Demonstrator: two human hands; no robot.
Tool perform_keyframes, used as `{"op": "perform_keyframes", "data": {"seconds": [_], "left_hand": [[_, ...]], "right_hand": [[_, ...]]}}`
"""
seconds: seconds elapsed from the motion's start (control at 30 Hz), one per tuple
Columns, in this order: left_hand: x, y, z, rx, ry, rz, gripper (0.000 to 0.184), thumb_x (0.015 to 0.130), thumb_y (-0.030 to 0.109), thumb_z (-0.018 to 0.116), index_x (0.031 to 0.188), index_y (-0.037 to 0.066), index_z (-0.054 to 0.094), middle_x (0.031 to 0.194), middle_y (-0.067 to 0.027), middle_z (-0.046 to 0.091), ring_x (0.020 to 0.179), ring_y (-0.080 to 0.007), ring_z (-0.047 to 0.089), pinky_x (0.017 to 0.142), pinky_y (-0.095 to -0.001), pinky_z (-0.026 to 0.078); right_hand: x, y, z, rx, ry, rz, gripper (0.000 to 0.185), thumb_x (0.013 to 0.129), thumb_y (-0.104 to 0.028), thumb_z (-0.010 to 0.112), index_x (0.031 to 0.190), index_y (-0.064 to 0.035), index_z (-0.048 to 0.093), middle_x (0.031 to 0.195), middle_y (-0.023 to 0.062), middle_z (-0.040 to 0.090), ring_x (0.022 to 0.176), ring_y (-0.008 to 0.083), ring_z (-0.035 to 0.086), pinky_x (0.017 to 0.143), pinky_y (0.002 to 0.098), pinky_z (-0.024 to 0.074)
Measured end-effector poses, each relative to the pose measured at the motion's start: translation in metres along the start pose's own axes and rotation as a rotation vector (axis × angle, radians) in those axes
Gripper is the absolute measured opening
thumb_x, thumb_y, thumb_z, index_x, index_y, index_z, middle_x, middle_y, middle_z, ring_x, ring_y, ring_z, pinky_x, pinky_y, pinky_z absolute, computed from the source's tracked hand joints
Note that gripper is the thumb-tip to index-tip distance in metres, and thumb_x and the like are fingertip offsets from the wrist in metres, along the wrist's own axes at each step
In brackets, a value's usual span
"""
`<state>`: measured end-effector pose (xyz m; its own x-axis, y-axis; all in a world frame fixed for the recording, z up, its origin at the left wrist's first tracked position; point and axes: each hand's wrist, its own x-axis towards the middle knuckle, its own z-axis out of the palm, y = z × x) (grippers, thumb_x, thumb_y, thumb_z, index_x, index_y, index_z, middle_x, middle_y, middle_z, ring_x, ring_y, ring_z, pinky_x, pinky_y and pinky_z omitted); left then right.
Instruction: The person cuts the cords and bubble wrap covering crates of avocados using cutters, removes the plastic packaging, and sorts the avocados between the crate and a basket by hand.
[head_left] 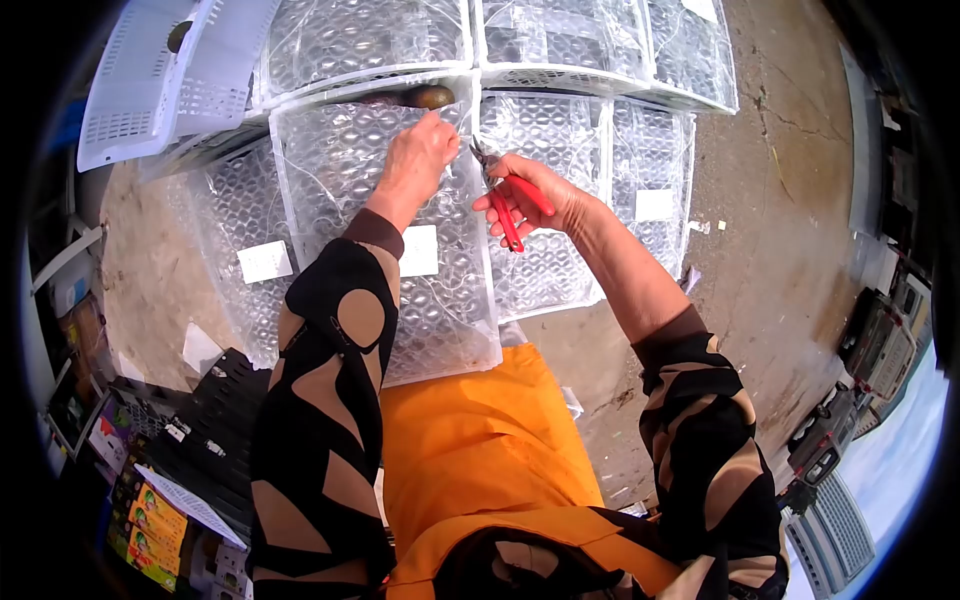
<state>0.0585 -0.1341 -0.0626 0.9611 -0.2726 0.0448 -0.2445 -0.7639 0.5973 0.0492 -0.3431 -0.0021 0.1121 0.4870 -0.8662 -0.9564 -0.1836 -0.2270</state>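
Note:
My right hand (535, 200) is wrapped round red-handled snips (512, 205), whose metal jaws point up and left toward the seam between two crates. Left of the jaws, my left hand (418, 158) is closed in a pinch near the top edge of the bubble wrap (350, 170) over the nearest white crate (497, 330). What its fingertips hold is too small to make out. Just beyond that hand, a round green-brown fruit (432, 97) shows in a gap between the wrap and the crate's far rim. A white label (419, 250) lies on the wrap below my left wrist.
More bubble-wrapped crates (550, 190) stand to the right and behind (370, 45). Empty-looking white plastic baskets (140, 90) are stacked at the upper left. Black crates (205, 430) and colourful boxes (155, 535) sit at the lower left. Vehicles (885, 340) are at the far right.

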Motion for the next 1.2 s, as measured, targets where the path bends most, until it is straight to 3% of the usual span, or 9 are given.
{"op": "perform_keyframes", "data": {"seconds": [0.2,0.33,0.5,0.63,0.7,0.8,0.93,1.03,1.2], "left_hand": [[0.001,-0.004,-0.009,-0.118,-0.063,-0.048,0.006,0.081,0.007,0.072,0.085,0.006,0.067,0.083,-0.0110,0.060,0.076,-0.0315,0.066,0.066,-0.0412,0.052],[-0.013,0.002,-0.011,-0.118,0.117,-0.127,0.011,0.079,0.004,0.072,0.081,0.004,0.061,0.081,-0.0109,0.057,0.072,-0.0310,0.062,0.064,-0.0414,0.051],[-0.072,0.036,-0.021,-0.295,0.337,0.021,0.022,0.078,-0.001,0.071,0.095,0.006,0.060,0.098,-0.0096,0.060,0.091,-0.0320,0.064,0.073,-0.0401,0.053],[-0.134,0.025,-0.053,-0.210,0.335,-0.247,0.041,0.084,-0.001,0.069,0.121,0.007,0.053,0.124,-0.0106,0.056,0.108,-0.0318,0.059,0.089,-0.0407,0.050],[-0.142,-0.005,-0.072,0.058,0.499,-0.406,0.038,0.087,0.002,0.065,0.123,0.005,0.053,0.129,-0.0117,0.053,0.114,-0.0335,0.056,0.099,-0.0421,0.044],[-0.136,-0.036,-0.093,0.258,0.580,-0.673,0.037,0.089,0.004,0.063,0.125,0.003,0.052,0.129,-0.0157,0.054,0.115,-0.0370,0.055,0.104,-0.0430,0.040],[-0.162,-0.089,-0.077,-0.374,0.125,-0.932,0.058,0.090,0.008,0.062,0.142,0.002,0.038,0.123,-0.0225,0.059,0.118,-0.0394,0.056,0.099,-0.0467,0.045],[-0.193,-0.075,-0.082,-0.225,0.118,-0.696,0.063,0.089,0.008,0.063,0.145,0.002,0.034,0.123,-0.0222,0.059,0.118,-0.0392,0.056,0.098,-0.0468,0.047],[-0.195,-0.082,-0.066,-0.227,0.246,-0.672,0.058,0.089,0.008,0.063,0.142,0.004,0.039,0.130,-0.0207,0.054,0.123,-0.0387,0.051,0.103,-0.0463,0.042]], "right_hand": [[0.007,-0.001,0.007,0.032,0.033,-0.030,0.054,0.084,-0.046,0.056,0.105,0.0025,0.063,0.083,0.0095,0.068,0.069,0.0227,0.068,0.068,0.0418,0.0588],[0.035,-0.006,0.015,0.132,0.196,-0.167,0.038,0.087,-0.036,0.058,0.097,0.0002,0.060,0.073,0.0080,0.060,0.062,0.0238,0.064,0.060,0.0424,0.0572],[-0.009,0.031,0.031,0.192,0.307,-0.186,0.045,0.089,-0.039,0.057,0.102,0.0037,0.062,0.077,0.0111,0.064,0.063,0.0239,0.065,0.056,0.0369,0.0552],[-0.030,0.052,0.048,-0.378,0.450,-0.280,0.049,0.090,-0.037,0.052,0.108,0.0066,0.064,0.078,0.0105,0.064,0.066,0.0172,0.063,0.054,0.0298,0.0525],[-0.034,0.025,0.081,-0.418,0.298,-0.296,0.047,0.091,-0.035,0.051,0.108,0.0068,0.065,0.079,0.0113,0.064,0.065,0.0169,0.062,0.056,0.0300,0.0526],[-0.006,-0.007,0.148,-0.230,-0.057,-0.153,0.052,0.093,-0.041,0.048,0.113,0.0042,0.063,0.084,0.0098,0.067,0.075,0.0223,0.070,0.073,0.0325,0.0562],[0.074,-0.022,0.213,-0.276,-0.111,0.012,0.050,0.088,-0.047,0.048,0.102,-0.0021,0.064,0.083,0.0089,0.070,0.070,0.0208,0.071,0.057,0.0277,0.0562],[0.113,-0.021,0.226,-0.298,-0.044,0.076,0.050,0.083,-0.052,0.049,0.096,-0.0070,0.065,0.081,0.0059,0.070,0.071,0.0197,0.070,0.068,0.0373,0.0548],[0.137,-0.026,0.229,-0.444,0.093,-0.008,0.049,0.081,-0.055,0.050,0.090,-0.0093,0.064,0.080,0.0045,0.068,0.068,0.0170,0.066,0.067,0.0375,0.0502]]}}
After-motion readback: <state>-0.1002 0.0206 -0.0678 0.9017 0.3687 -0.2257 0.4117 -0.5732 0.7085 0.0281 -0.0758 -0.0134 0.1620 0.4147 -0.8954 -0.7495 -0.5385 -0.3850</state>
